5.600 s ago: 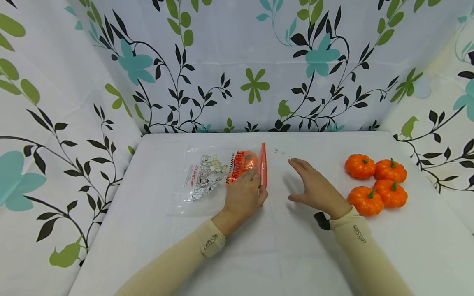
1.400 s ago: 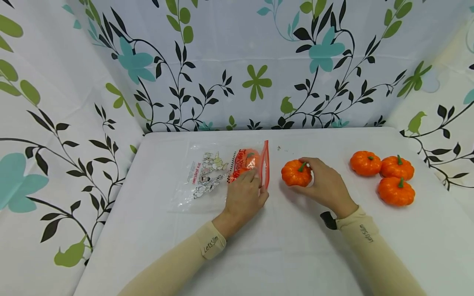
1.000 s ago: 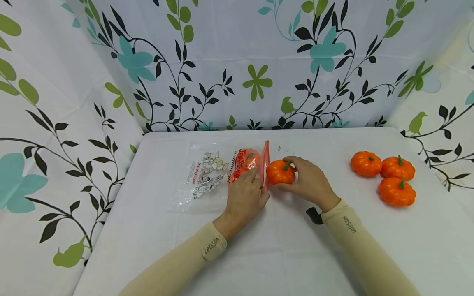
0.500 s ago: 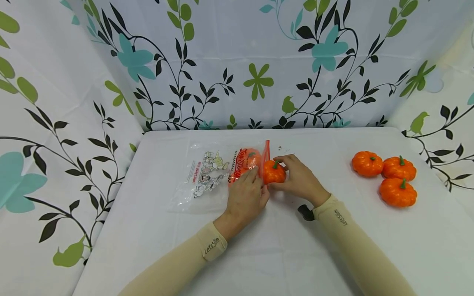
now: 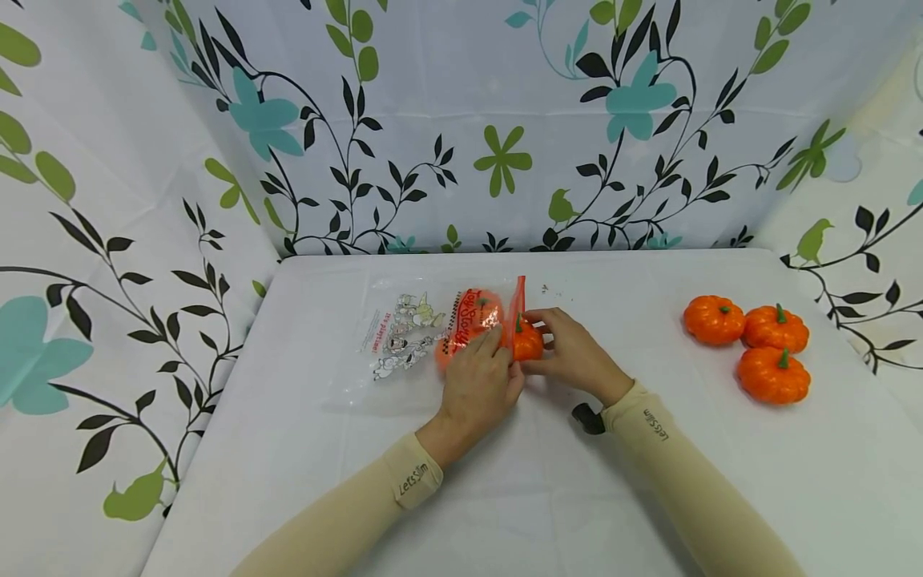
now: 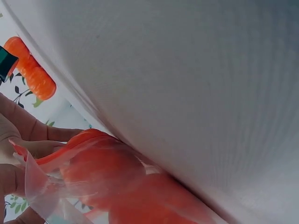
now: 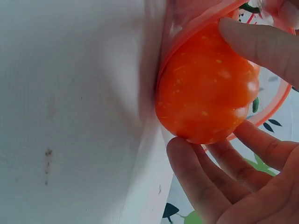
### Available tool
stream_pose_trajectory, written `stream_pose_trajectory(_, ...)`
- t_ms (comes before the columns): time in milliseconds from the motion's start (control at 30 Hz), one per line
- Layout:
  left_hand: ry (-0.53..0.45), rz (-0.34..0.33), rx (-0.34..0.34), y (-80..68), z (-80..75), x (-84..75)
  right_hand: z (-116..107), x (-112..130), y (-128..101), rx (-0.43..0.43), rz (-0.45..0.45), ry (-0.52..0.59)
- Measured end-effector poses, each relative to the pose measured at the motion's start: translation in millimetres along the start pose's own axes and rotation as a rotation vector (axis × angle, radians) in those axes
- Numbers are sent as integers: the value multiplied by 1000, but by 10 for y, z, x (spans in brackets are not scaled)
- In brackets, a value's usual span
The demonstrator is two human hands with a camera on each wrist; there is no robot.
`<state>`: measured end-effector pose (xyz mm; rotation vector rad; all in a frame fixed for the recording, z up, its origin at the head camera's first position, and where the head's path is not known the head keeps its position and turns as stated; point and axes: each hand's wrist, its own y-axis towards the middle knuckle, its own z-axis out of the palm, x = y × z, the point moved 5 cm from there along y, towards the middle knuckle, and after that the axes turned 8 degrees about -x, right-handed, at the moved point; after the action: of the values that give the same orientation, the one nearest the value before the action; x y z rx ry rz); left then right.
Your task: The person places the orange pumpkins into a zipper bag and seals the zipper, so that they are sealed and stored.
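In the head view a clear plastic bag [image 5: 407,332] with printed figures, red lettering and a red zip edge lies flat on the table. An orange toy pumpkin [image 5: 485,303] shows through its film. My left hand [image 5: 476,393] rests over the bag and holds its mouth near the red edge. Thumb and fingers of my right hand [image 5: 577,357] grip a second small pumpkin [image 5: 528,343] with a green stem. The right wrist view shows this pumpkin [image 7: 205,88] partly inside the red-rimmed mouth, fingertips on its outer end.
Three more orange pumpkins [image 5: 773,375] sit grouped at the right side of the white table [image 5: 505,505]. A curtain [image 5: 433,96] with leaf and flower prints hangs behind the table and along both sides. A dark piece [image 5: 588,418] is attached at my right wrist.
My right hand has brought one pumpkin from the group on the right leftward into the bag's mouth. The pumpkin inside has shifted slightly left. My left hand has stayed at the bag.
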<state>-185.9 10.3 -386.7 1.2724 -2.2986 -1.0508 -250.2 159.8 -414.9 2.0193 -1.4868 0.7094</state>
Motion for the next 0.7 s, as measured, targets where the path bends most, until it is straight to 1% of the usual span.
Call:
stream_pose_trajectory(167, 10, -5, 20, -2, -1, 0, 17, 13, -8, 24, 13, 84)
stream_pose_trajectory(333, -3, -13, 21, 0, 3, 6, 40, 19, -22, 43, 17, 149)
stream_pose_trajectory(533, -2, -19, 34, 0, 17, 13, 38, 4, -49, 47, 15, 169)
stream_pose_trajectory(700, -8, -29, 39, -3, 18, 16, -15, -30, -90, 15, 30, 151)
